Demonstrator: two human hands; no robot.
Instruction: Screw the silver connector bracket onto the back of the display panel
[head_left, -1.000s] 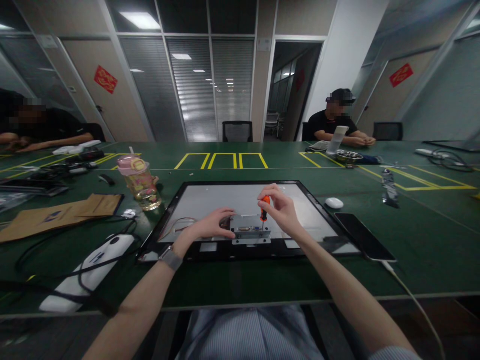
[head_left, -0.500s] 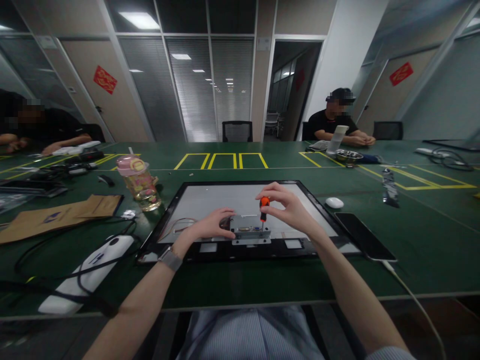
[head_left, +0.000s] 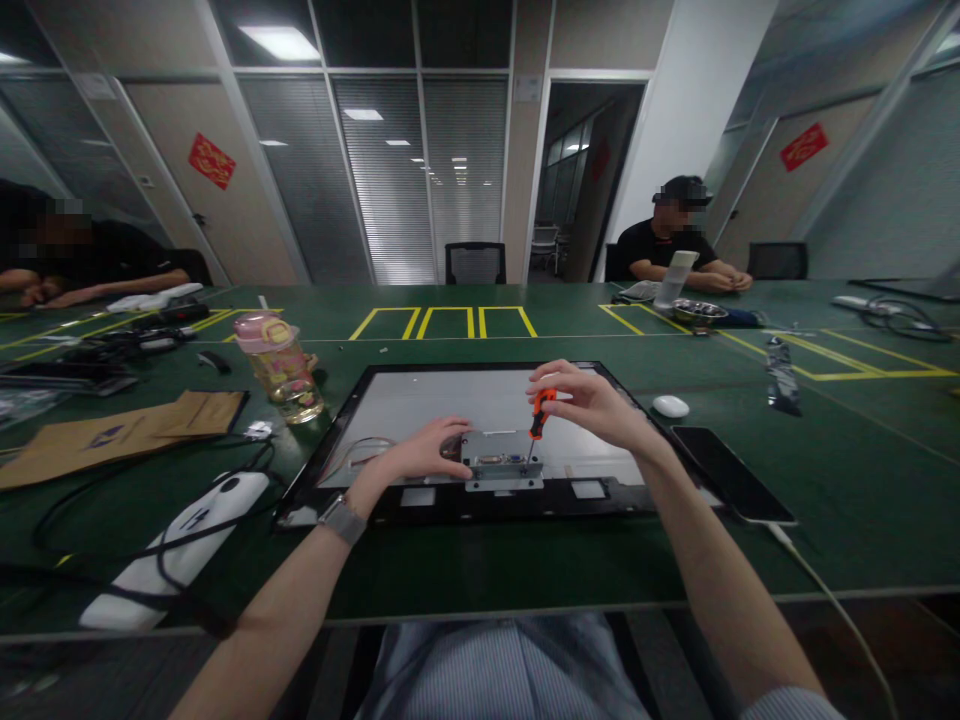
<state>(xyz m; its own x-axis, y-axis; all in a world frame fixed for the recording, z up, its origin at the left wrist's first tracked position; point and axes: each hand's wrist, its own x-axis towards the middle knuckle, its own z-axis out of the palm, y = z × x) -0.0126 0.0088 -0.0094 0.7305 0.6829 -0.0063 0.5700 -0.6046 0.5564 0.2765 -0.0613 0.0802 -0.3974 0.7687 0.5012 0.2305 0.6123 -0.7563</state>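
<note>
A flat display panel with a black frame lies in front of me, its pale back facing up. On its near part sits a grey metal bracket with connector ports along its front. My left hand grips the bracket's left end, thumb in front and fingers behind. In my right hand is an orange and black screwdriver, pinched by the handle. It tilts, handle to the right, and its tip meets the right part of the bracket; the exact contact spot is too small to make out.
A phone on a white cable and a white earbud case lie right of the panel. To the left are a drink cup, a brown paper bag and a white power strip with black cables. Two people sit across the table.
The screwdriver was nearly upright and now leans to the right, as my right hand has shifted slightly right. My left hand stays on the bracket.
</note>
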